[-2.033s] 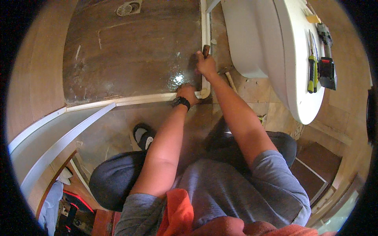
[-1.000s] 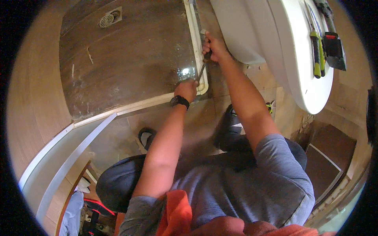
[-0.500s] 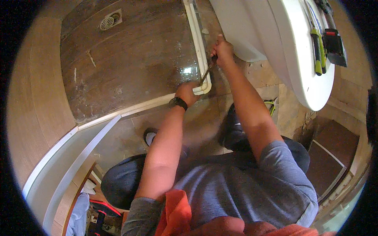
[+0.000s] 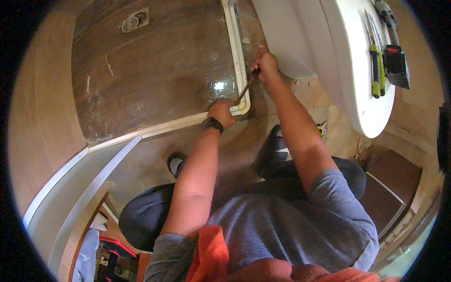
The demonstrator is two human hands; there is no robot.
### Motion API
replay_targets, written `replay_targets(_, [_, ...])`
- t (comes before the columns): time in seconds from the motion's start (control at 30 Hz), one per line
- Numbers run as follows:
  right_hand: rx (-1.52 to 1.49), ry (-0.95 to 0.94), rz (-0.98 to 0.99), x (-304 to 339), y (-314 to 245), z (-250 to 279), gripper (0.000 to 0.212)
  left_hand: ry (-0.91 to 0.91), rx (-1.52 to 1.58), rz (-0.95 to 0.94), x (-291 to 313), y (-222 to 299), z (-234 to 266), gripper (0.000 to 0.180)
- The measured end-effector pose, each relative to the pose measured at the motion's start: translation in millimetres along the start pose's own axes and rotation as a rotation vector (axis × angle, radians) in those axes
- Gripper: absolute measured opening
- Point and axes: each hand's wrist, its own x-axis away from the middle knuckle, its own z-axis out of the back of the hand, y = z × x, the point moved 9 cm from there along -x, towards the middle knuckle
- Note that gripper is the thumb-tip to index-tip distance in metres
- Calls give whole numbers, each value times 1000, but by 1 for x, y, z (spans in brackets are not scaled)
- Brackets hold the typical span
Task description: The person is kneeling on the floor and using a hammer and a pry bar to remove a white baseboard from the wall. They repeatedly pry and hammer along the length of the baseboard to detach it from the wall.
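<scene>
My right hand (image 4: 267, 65) is closed around the dark handle of a thin metal tool (image 4: 244, 92), perhaps a screwdriver or chisel; the grip hides most of its handle. The shaft slants down and left across the rounded corner of a cream-white raised edging (image 4: 242, 107) around a brown tiled shower floor (image 4: 155, 75). Beside that corner, my left hand (image 4: 222, 113), with a dark watch on the wrist, is curled at the tool's lower end. Its fingertips and the tool's tip are hard to make out.
A white toilet or basin (image 4: 329, 56) stands at the right, with yellow-green-handled pliers (image 4: 377, 70) and a black-headed tool (image 4: 397, 66) on top. A floor drain (image 4: 135, 21) lies at the far left. A glass panel with a white frame (image 4: 105, 174) reaches toward the lower left.
The view has shifted slightly. The tool stays slanted between my hands at the edging's corner, and both hands keep nearly the same places.
</scene>
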Motion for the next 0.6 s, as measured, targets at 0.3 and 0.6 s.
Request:
replay_targets(0.3, [-215,-356,-117,-8,7,-36,47,9,-53,29,-1,-4,-9,54])
replay_targets(0.6, [-529,-833,-222,-11,17,-52,43,74,-86,-54,2,4,-1,60])
